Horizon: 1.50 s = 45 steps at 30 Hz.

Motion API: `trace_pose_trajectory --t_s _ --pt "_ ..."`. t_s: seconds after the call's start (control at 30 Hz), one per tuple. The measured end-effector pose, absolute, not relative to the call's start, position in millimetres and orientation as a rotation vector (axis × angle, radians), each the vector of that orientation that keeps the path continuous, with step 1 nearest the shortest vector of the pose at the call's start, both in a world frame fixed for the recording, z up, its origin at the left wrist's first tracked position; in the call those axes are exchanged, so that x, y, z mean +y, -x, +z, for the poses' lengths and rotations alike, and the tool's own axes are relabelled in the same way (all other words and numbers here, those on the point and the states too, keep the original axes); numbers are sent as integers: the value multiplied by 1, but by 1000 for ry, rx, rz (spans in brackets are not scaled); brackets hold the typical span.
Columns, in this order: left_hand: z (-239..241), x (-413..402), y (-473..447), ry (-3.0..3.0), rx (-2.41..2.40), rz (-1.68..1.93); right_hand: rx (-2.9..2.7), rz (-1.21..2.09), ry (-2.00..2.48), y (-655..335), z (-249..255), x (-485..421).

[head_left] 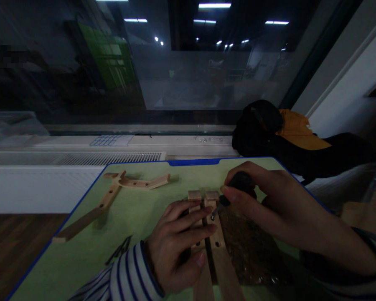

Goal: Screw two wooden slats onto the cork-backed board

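My left hand (178, 238) lies with fingers spread across two pale wooden pieces, pressing on the left piece (202, 276) and reaching onto the right piece (227, 267). They lie side by side with a narrow dark gap between them. Each has a small square block at its far end and dark holes along it. My right hand (266, 200) grips a screwdriver (242, 182) by its black handle, tilted down to the left. Its metal tip meets the right piece near my left fingertips; whether a screw sits there is too small to tell.
Two more curved wooden pieces (111, 192) lie crossed at the left of the green board (144, 213). Thin dark rods (120, 248) are by my left sleeve. A crumpled clear plastic bag (250, 251) is right of the wood. A black garment and orange cap (301, 129) rest by the window.
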<state>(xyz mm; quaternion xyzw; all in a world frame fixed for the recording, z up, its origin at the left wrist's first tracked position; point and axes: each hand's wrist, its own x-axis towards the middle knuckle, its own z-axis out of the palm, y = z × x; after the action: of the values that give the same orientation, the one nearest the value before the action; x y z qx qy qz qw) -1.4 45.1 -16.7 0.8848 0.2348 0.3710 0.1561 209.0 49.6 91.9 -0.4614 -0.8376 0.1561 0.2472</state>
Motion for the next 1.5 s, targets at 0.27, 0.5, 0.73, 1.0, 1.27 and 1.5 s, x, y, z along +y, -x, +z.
trace_pose_trajectory --t_s 0.27,0.5,0.73,1.0,1.27,1.5 --pt "-17 45 2 -2548 685 1060 -2309 403 1233 -209 92 48" --pt "-18 45 2 -2532 668 1064 -2315 418 1210 -208 93 51" --pt "-17 45 2 -2552 675 1035 -2314 398 1201 -209 92 50" --pt "-18 45 2 -2545 675 1046 -2333 376 1177 -208 94 49" --pt "-19 45 1 -2539 684 1056 -2329 421 1170 -205 94 51" --pt "-18 44 2 -2544 697 1044 -2334 444 1188 -206 94 48"
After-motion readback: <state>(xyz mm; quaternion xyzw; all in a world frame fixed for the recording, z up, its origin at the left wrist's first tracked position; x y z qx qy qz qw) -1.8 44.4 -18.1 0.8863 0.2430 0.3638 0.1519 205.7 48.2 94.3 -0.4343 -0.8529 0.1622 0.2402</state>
